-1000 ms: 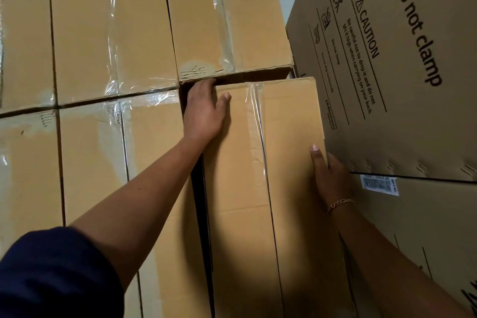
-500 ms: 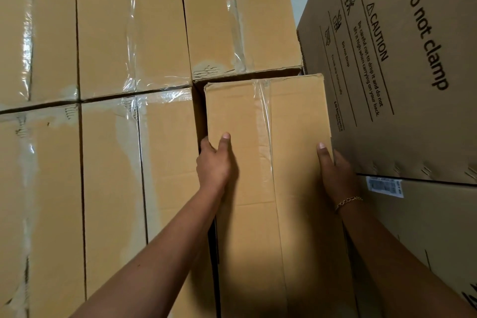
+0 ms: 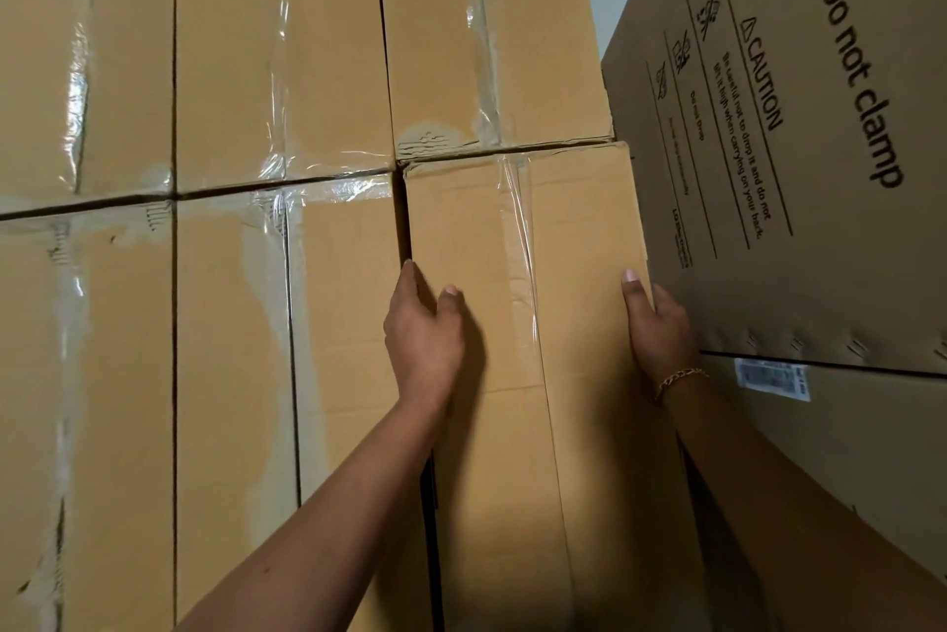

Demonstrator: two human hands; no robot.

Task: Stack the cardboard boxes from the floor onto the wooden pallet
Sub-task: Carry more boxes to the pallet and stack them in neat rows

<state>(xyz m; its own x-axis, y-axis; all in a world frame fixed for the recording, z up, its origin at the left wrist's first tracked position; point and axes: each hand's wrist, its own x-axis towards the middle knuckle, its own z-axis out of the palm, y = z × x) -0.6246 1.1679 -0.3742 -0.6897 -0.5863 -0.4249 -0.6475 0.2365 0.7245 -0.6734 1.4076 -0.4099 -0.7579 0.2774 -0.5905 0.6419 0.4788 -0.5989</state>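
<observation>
Seating step: left hand (image 3: 425,339) and right hand (image 3: 661,331) clasp the box (image 3: 512,221) by its sides; next, push it flush into the stack (image 3: 230,349).

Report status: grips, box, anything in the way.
Left grip and right grip hold the cardboard box by its side edges. Box close under upper box, beside neighbouring box. Printed carton crowds right grip.

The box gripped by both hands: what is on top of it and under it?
Directly above the held box sits another taped box, a thin dark seam between them. Underneath cannot be seen: its bottom runs out of frame.
</observation>
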